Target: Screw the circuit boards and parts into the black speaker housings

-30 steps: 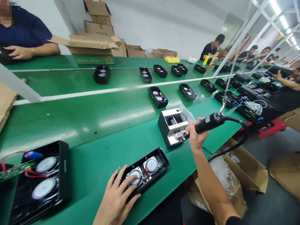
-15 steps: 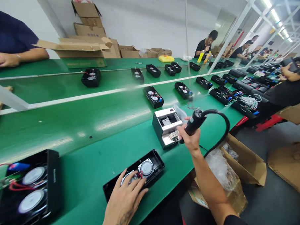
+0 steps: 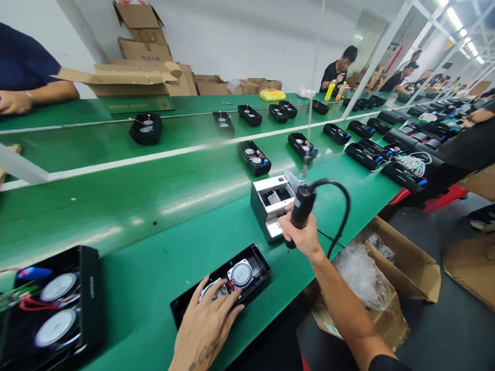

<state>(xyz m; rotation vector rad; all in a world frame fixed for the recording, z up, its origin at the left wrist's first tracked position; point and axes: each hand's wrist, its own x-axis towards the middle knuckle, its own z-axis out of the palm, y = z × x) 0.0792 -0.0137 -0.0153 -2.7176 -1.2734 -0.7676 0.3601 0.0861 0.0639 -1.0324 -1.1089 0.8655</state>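
Observation:
My left hand [image 3: 205,327] lies with fingers spread over a black speaker housing [image 3: 250,257]. Its fingertips rest near two round silver speaker drivers [image 3: 241,274] with red wires, one partly covered by the fingers. My right hand [image 3: 303,236] is wrapped round a black electric screwdriver [image 3: 302,207], upright with its tip down and a cable looping from its top. The tip is apart from the housing, in front of a silver-and-black screw feeder [image 3: 273,203].
A bigger-looking open housing [image 3: 84,304] with wires and a circuit board stands at the near left. Several more housings [image 3: 254,158] line the green bench [image 3: 144,290]. Cardboard boxes [image 3: 408,263] with plastic bags stand right of the bench. Co-workers [image 3: 338,69] sit farther off.
My right hand has brought the screwdriver left and slightly down, turning it more upright, away from the feeder's far side. My left hand and the housing have hardly moved.

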